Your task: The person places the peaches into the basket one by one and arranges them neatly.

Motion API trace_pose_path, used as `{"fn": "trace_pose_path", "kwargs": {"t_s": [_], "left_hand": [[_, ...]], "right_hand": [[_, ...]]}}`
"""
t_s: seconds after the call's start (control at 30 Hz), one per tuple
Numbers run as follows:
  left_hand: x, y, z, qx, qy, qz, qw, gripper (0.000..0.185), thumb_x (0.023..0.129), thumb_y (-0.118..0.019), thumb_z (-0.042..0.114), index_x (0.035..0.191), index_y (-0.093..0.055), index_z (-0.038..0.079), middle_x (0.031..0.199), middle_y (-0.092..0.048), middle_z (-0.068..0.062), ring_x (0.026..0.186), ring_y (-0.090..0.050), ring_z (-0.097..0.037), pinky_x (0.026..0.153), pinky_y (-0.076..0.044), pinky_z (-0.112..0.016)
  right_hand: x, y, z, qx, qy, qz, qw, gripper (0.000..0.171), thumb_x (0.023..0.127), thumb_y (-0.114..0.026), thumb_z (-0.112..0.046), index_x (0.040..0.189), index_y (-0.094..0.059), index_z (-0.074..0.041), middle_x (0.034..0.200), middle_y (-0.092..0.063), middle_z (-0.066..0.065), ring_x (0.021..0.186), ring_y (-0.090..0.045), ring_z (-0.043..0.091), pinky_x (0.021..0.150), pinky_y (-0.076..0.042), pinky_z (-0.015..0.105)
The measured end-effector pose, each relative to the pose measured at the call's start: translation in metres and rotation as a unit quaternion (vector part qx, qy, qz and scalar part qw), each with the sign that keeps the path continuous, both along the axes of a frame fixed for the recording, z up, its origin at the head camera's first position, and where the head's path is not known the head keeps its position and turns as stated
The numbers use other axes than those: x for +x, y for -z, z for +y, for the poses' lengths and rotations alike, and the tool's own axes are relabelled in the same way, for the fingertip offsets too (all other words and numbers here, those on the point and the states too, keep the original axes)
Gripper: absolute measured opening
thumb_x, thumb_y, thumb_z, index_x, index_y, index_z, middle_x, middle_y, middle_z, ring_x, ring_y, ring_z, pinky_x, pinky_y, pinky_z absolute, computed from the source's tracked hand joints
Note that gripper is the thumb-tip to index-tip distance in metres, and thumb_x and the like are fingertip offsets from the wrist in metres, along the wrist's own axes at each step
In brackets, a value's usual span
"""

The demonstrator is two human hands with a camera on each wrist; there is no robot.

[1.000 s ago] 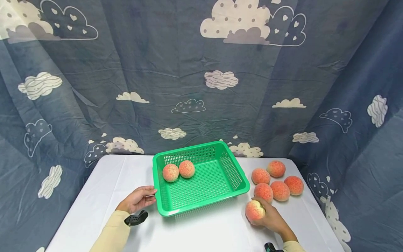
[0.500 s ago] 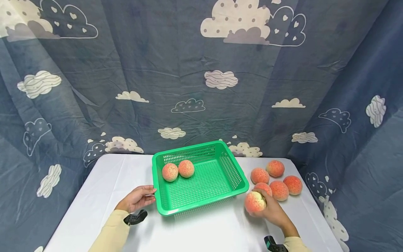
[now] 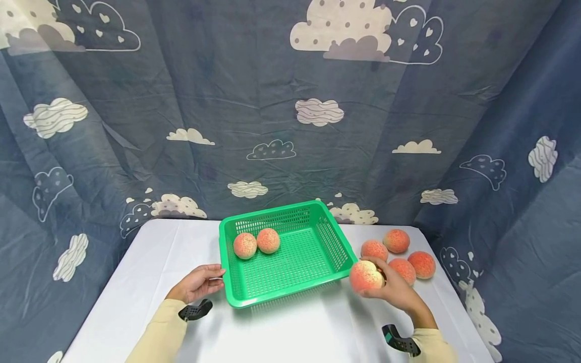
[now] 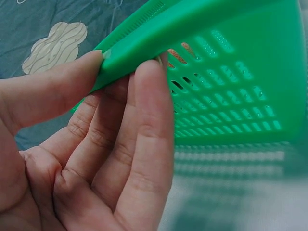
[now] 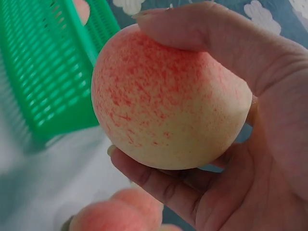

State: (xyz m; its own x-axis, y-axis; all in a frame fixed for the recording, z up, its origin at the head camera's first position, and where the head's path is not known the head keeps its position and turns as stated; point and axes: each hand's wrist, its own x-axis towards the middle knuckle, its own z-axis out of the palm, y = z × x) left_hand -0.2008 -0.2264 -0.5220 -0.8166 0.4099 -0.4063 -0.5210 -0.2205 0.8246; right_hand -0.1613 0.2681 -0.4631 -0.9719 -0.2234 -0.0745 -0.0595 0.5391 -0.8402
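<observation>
In the head view, a green plastic basket [image 3: 290,295] with perforated sides sits at the middle of the table, slightly turned. Two peaches [image 3: 245,245] lie inside it at the left. My left hand [image 3: 199,283] holds the basket's left rim, thumb above and fingers beneath, as the left wrist view shows. A red-and-yellow peach [image 5: 163,101] is gripped in my right hand [image 3: 394,287], thumb on one side and fingers around the other. That peach is raised off the table, close to the basket's front right corner.
Several more peaches [image 3: 402,271] lie grouped at the table's right side, partly hidden behind my right hand. The white-covered table [image 3: 281,335] runs to a dark blue cloud-patterned curtain [image 3: 218,121] at the back and sides.
My right hand has lifted the peach and carried it up and slightly left, toward the basket's corner. The left hand keeps its hold on the rim.
</observation>
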Motion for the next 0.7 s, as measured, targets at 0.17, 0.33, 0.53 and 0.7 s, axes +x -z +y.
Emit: {"fn": "trace_pose_path", "kwargs": {"t_s": [0.17,0.33,0.53,0.7], "left_hand": [[-0.001,-0.001,0.000,-0.002,-0.002,-0.006,1.0000,0.014,0.098,-0.052,0.005,0.098,-0.065,0.009,0.085,-0.071,-0.003,0.077,-0.069,-0.011,0.079,-0.058,-0.024],[-0.001,-0.001,0.001,-0.007,-0.008,-0.007,0.9999,0.014,0.098,-0.051,0.005,0.099,-0.065,0.009,0.085,-0.071,-0.003,0.077,-0.069,-0.011,0.078,-0.058,-0.024],[0.000,-0.002,0.000,-0.010,-0.005,-0.001,0.9999,0.013,0.098,-0.052,0.006,0.103,-0.064,0.007,0.087,-0.071,-0.003,0.078,-0.069,-0.011,0.081,-0.057,-0.025],[0.000,-0.003,0.000,-0.012,-0.003,0.002,0.9999,0.014,0.098,-0.053,0.006,0.108,-0.063,0.004,0.088,-0.070,-0.004,0.079,-0.069,-0.011,0.083,-0.057,-0.026]], "right_hand": [[-0.016,-0.007,-0.008,0.001,-0.018,0.013,1.000,0.081,0.072,-0.086,-0.017,0.139,-0.042,-0.005,0.136,-0.045,0.023,0.109,-0.053,0.033,0.083,-0.051,0.040],[-0.038,-0.009,-0.024,-0.009,-0.043,0.014,0.999,0.079,0.073,-0.085,-0.018,0.139,-0.043,-0.006,0.130,-0.050,0.020,0.108,-0.054,0.032,0.084,-0.050,0.039],[-0.064,-0.015,-0.049,-0.027,-0.084,0.003,0.996,0.075,0.076,-0.082,-0.014,0.140,-0.043,-0.008,0.126,-0.052,0.020,0.103,-0.055,0.029,0.079,-0.052,0.036],[-0.086,-0.016,-0.067,-0.010,-0.091,0.009,0.996,0.075,0.076,-0.082,-0.012,0.140,-0.044,-0.008,0.124,-0.053,0.020,0.101,-0.056,0.029,0.074,-0.053,0.036]]}}
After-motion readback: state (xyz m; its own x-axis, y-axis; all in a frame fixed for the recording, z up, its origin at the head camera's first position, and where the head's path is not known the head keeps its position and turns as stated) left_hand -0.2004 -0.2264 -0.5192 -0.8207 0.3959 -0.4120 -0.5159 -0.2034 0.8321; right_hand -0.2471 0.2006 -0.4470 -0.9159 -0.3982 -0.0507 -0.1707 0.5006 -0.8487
